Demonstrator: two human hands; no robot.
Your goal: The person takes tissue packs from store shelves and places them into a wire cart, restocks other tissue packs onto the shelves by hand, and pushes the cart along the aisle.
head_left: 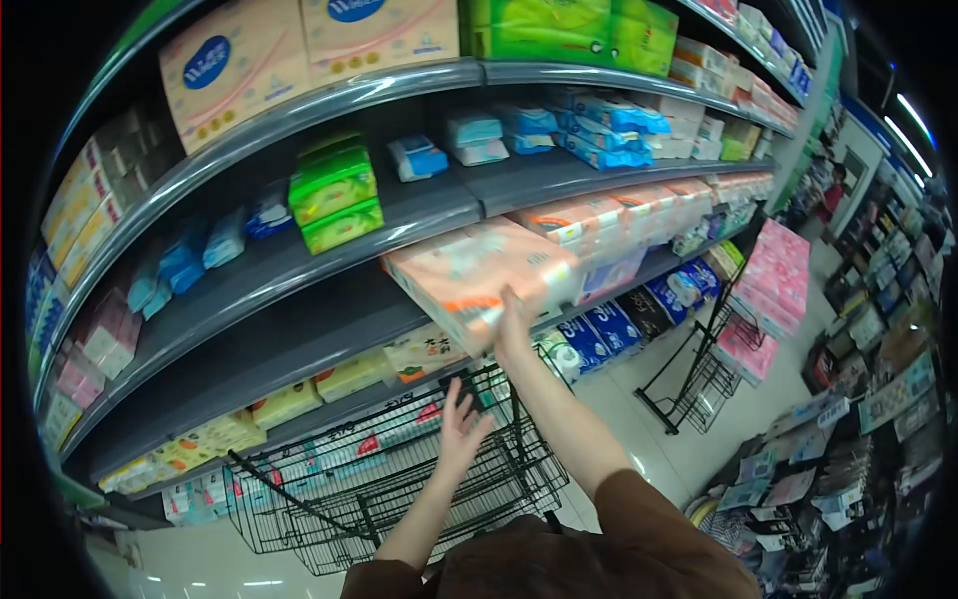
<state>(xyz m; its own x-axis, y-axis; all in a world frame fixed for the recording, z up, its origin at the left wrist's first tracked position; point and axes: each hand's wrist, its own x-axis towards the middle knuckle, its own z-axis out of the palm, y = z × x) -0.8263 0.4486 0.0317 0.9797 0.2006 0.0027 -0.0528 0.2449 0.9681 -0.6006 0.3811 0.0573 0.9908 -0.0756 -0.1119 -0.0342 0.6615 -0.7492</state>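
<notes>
My right hand [513, 324] grips the front edge of a large peach and white tissue pack [474, 270]. The pack juts out from the shelf, and some of my fingers are hidden behind it. More peach tissue packs [589, 220] are lined up just to its right. Lower down, my left hand [464, 429] has its fingers spread and holds nothing. It is over a black wire cart [399, 504], which stands between me and the shelves.
Green tissue packs [337, 195] and blue wipe packs [609, 130] occupy the shelf above. Blue rolls [609, 327] line the bottom shelf. To the right stand a black wire rack [699, 384], pink packs [773, 275] and a crowded display [818, 474]. A person [833, 192] is far off.
</notes>
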